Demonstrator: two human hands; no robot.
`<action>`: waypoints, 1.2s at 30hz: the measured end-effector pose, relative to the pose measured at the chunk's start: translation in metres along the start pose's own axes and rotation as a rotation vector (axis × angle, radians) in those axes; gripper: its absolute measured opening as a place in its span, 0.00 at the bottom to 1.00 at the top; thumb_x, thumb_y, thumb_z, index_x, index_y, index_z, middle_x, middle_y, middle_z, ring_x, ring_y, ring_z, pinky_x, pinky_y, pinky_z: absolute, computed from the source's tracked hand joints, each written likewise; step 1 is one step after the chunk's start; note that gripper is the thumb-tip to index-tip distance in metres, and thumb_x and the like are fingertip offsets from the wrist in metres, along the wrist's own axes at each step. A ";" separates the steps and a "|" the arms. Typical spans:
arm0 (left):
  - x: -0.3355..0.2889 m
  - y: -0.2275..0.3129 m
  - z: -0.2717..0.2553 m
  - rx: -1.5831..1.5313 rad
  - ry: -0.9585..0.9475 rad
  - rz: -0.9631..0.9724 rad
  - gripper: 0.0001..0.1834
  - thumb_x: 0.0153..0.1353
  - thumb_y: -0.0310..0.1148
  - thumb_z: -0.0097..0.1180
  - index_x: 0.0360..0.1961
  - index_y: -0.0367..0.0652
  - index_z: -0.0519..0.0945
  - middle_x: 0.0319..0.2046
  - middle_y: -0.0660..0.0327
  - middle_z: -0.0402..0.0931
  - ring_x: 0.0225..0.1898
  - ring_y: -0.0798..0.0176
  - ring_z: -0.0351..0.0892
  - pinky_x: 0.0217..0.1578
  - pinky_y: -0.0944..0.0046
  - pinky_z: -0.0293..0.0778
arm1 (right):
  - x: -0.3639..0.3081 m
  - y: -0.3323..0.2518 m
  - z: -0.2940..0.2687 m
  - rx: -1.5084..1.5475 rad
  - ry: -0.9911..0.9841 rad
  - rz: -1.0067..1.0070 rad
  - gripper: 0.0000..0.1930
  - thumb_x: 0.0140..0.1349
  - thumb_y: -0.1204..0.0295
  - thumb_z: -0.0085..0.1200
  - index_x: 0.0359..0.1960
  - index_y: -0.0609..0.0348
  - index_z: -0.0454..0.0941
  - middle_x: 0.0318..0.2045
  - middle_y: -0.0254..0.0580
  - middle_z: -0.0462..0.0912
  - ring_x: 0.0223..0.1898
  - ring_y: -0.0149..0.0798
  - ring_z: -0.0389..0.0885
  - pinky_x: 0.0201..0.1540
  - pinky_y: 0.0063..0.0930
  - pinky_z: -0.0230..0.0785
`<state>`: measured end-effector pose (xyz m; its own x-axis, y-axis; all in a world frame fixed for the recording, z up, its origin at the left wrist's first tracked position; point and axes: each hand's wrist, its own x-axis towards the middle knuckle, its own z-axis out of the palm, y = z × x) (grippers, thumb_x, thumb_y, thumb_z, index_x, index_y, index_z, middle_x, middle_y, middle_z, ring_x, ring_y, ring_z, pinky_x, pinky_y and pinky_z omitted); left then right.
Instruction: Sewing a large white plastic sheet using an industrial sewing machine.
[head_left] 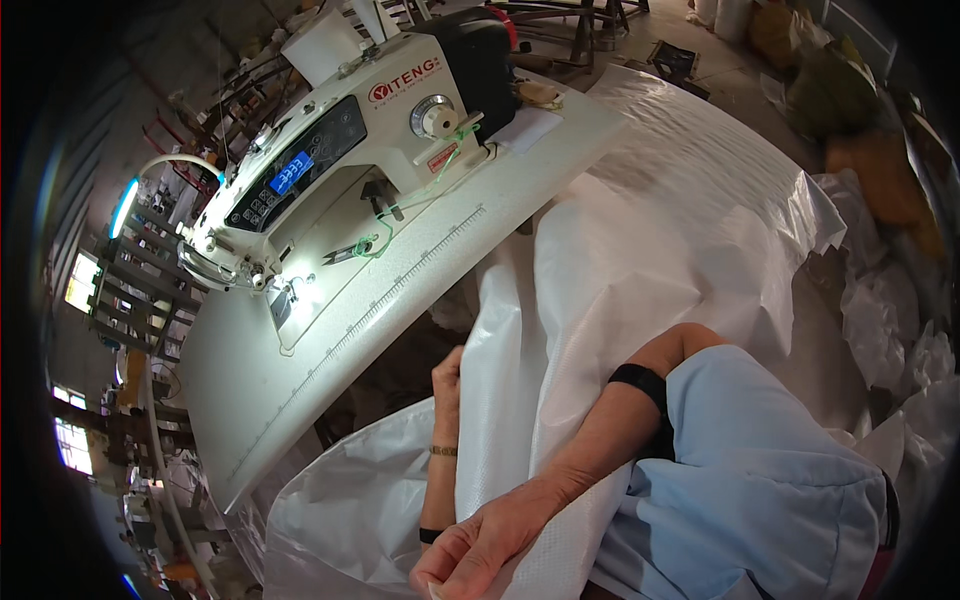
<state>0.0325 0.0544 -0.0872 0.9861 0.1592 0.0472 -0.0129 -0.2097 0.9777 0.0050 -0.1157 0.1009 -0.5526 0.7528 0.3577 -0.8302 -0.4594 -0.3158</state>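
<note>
1. From two o'clock round to seven, the white sheet spreads in long, loose folds beside the table, its shiny top reaching toward one o'clock.
2. At six o'clock, the right hand lies over the sheet, fingers curled and pressed together with the thumb; whether they pinch the sheet's edge, I cannot tell.
3. Just below centre, toward seven o'clock, the left hand meets a fold of the sheet, which hides part of it; I cannot tell how its fingers are set.
4. Below the left hand, a watch circles the wrist. A black band rings the right forearm, below a pale blue sleeve at four o'clock.
5. At ten o'clock, on the table, lie dark snips, with green thread looped beside them.
6. Toward eleven o'clock stands the sewing machine, its blue screen lit and a light shining at its needle end.
7. Out at three o'clock, clear plastic lies crumpled.
</note>
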 end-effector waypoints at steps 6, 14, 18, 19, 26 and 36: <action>-0.045 -0.007 -0.069 0.323 0.158 0.063 0.08 0.61 0.23 0.56 0.42 0.36 0.80 0.33 0.65 0.79 0.35 0.69 0.77 0.38 0.68 0.74 | -0.003 -0.025 0.016 0.071 -0.043 -0.171 0.04 0.69 0.69 0.54 0.36 0.53 0.75 0.27 0.21 0.75 0.29 0.17 0.73 0.33 0.15 0.69; -0.161 0.075 -0.224 0.839 0.609 0.148 0.10 0.63 0.28 0.55 0.43 0.34 0.80 0.36 0.57 0.80 0.39 0.61 0.78 0.42 0.62 0.74 | 0.025 -0.049 -0.036 -0.248 -0.151 -0.159 0.08 0.70 0.67 0.52 0.36 0.58 0.72 0.30 0.25 0.72 0.34 0.18 0.70 0.40 0.16 0.65; -0.243 0.136 -0.290 1.119 0.845 0.150 0.12 0.64 0.30 0.54 0.44 0.33 0.80 0.38 0.54 0.80 0.40 0.57 0.79 0.44 0.60 0.75 | 0.057 -0.051 -0.075 -0.346 -0.073 -0.207 0.07 0.71 0.67 0.50 0.36 0.56 0.72 0.31 0.25 0.73 0.36 0.21 0.72 0.44 0.18 0.66; -0.263 0.153 -0.303 1.190 0.900 0.148 0.12 0.64 0.30 0.54 0.44 0.33 0.80 0.39 0.53 0.81 0.41 0.56 0.79 0.45 0.59 0.75 | 0.063 -0.051 -0.081 -0.333 -0.064 -0.206 0.08 0.71 0.67 0.49 0.35 0.56 0.72 0.31 0.25 0.72 0.36 0.21 0.70 0.43 0.18 0.65; -0.401 0.242 -0.349 1.694 1.282 0.121 0.15 0.66 0.34 0.53 0.45 0.31 0.81 0.42 0.47 0.81 0.44 0.49 0.80 0.48 0.54 0.75 | 0.040 -0.101 -0.074 -0.799 0.218 -0.388 0.06 0.70 0.71 0.49 0.39 0.59 0.76 0.34 0.31 0.78 0.39 0.25 0.76 0.45 0.23 0.68; -0.251 0.186 -0.290 1.001 1.031 -0.075 0.13 0.67 0.37 0.58 0.33 0.38 0.72 0.26 0.69 0.69 0.30 0.73 0.69 0.31 0.69 0.68 | -0.041 -0.189 -0.135 -0.706 0.985 -0.901 0.07 0.72 0.69 0.47 0.34 0.56 0.73 0.32 0.35 0.79 0.34 0.30 0.82 0.40 0.30 0.81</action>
<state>-0.2657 0.2553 0.1426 0.4165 0.7234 0.5507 0.5789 -0.6781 0.4529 0.1947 0.0037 0.0275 0.6137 0.7889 0.0316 -0.4919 0.4133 -0.7663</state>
